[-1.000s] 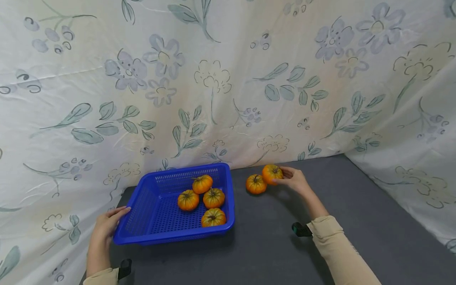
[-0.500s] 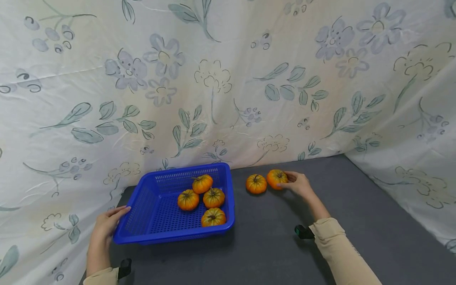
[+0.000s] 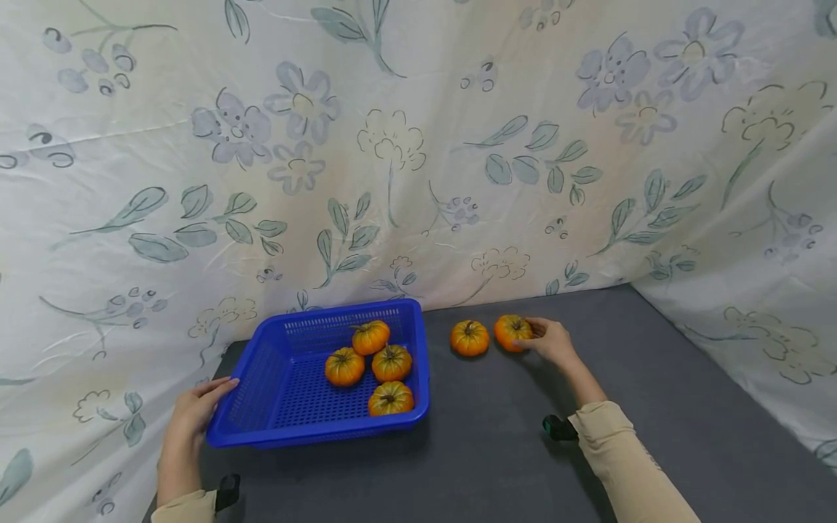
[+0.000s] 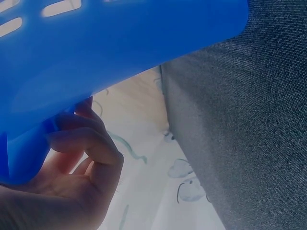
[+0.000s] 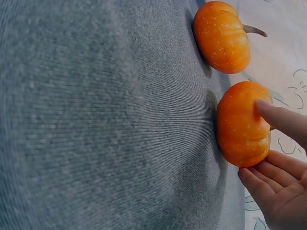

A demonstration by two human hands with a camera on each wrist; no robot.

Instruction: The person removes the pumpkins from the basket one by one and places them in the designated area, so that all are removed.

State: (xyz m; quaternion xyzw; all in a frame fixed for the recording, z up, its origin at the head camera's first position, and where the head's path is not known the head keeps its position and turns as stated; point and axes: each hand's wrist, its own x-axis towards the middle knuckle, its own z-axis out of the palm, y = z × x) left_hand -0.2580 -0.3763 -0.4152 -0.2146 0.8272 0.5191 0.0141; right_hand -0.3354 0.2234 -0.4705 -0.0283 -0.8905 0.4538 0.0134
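On the gray table (image 3: 484, 450), one pumpkin (image 3: 513, 333) sits between the thumb and fingers of the right hand (image 3: 551, 341), which grips it from the right. A second pumpkin (image 3: 469, 338) stands just beside it, apart. Farther left, the blue basket (image 3: 307, 434) contains four pumpkins (image 3: 391, 363); the left hand (image 3: 196, 410) grasps its left rim.

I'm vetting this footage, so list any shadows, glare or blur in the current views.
Head: soft light, a faint shadow below the basket; left wrist: the basket's slots washed out, fine detail soft; right wrist: dark shadows beside the pumpkins, the cloth blurred toward the left edge.
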